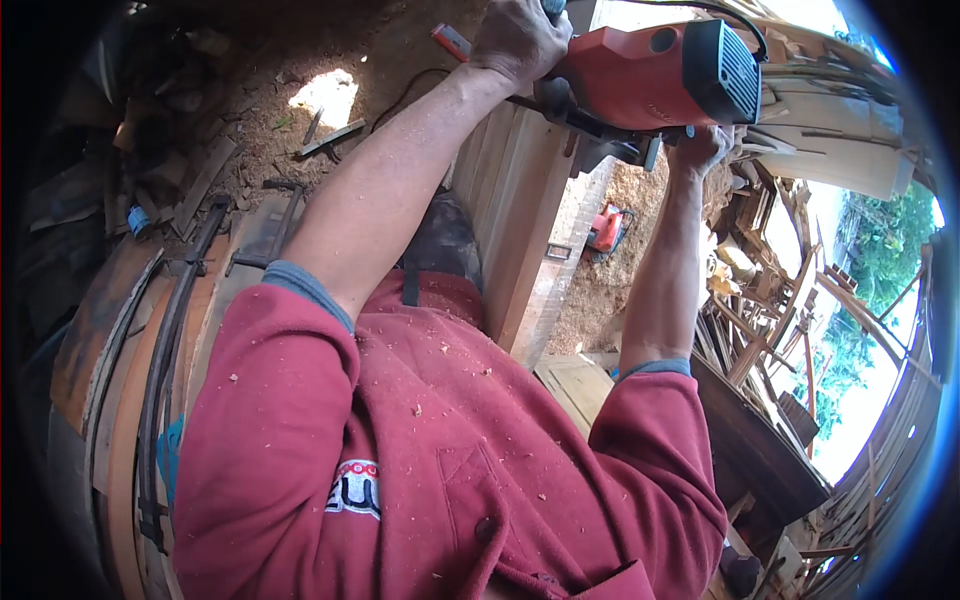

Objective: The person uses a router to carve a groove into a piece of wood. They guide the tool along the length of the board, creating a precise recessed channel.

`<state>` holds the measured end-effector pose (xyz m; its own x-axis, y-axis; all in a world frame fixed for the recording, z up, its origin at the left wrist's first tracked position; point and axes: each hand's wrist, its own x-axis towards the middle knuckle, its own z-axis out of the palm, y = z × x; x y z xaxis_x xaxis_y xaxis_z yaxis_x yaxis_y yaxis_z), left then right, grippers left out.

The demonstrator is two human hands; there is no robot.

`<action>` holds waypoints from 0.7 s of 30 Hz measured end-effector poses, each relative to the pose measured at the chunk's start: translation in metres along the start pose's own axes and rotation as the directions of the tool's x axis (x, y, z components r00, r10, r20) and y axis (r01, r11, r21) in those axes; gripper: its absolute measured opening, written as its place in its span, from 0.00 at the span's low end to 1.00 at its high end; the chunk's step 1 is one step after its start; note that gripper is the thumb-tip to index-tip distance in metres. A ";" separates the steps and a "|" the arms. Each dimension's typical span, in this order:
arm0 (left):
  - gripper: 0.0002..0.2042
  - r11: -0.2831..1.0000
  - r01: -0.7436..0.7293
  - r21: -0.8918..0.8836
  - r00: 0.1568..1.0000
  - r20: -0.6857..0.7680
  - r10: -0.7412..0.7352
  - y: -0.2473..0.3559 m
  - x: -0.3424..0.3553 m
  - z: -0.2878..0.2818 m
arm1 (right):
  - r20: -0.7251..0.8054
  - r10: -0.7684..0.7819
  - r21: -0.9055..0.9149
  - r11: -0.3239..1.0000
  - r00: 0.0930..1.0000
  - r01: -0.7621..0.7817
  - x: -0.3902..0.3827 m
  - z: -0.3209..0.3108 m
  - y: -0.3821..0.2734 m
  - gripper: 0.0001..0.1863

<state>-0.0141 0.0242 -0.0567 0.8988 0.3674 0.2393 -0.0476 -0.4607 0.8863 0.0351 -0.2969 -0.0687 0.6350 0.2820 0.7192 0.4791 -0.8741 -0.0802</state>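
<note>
Scrap timber (770, 330) crowding right side

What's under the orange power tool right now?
Under the orange power tool lie pale wooden boards, set side by side. The left hand and right hand grip the tool. Its body covers the contact spot, so any blade or cut is hidden.

The power planer (655, 75) is sitting on top of the stack of wooden boards (520, 215) at the far end, with the left hand (518, 38) gripping its left side and the right hand (703, 148) holding underneath its right end. A second power tool (606, 228) is lying on the sawdust pile (610, 270) just right of the boards and below the planer, while a heap of scrap wood (770, 290) is standing further right. To the left of the boards, loose offcuts (330, 138) are lying on the ground (300, 70).
</note>
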 end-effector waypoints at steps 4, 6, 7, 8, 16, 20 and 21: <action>0.09 0.988 -0.069 -0.140 0.994 -0.093 0.056 0.006 0.010 -0.002 | 0.130 -0.054 -0.133 0.989 0.990 0.072 0.018 -0.019 0.001 0.11; 0.09 0.982 -0.072 -0.174 0.996 -0.073 0.060 0.019 0.016 -0.008 | 0.279 0.146 0.169 0.965 0.949 -0.198 0.009 -0.024 0.009 0.10; 0.09 0.982 -0.055 -0.182 0.997 -0.060 0.045 0.021 0.005 -0.008 | 0.143 0.116 0.197 0.970 0.983 -0.143 0.002 -0.021 0.012 0.11; 0.09 0.998 0.061 -0.032 0.997 0.045 -0.060 0.022 0.004 -0.012 | 0.035 0.098 0.147 0.984 0.995 -0.102 -0.002 -0.010 0.009 0.12; 0.08 0.964 -0.176 -0.202 0.980 -0.132 0.151 0.012 0.021 -0.006 | 0.149 0.106 0.190 0.973 0.983 -0.133 0.017 -0.015 0.026 0.08; 0.07 0.966 -0.118 -0.229 0.991 -0.084 0.101 -0.015 0.005 0.006 | 0.057 0.371 0.557 0.759 0.927 -0.338 -0.009 0.014 0.023 0.11; 0.06 0.975 -0.105 -0.197 0.992 -0.092 0.089 -0.017 0.005 0.010 | 0.060 0.419 0.621 0.695 0.906 -0.363 -0.007 0.014 0.019 0.11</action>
<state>-0.0048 0.0258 -0.0743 0.8470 0.3980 0.3524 -0.2272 -0.3285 0.9168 0.0480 -0.3095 -0.0849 0.8125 -0.0871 0.5764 0.4789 -0.4640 -0.7452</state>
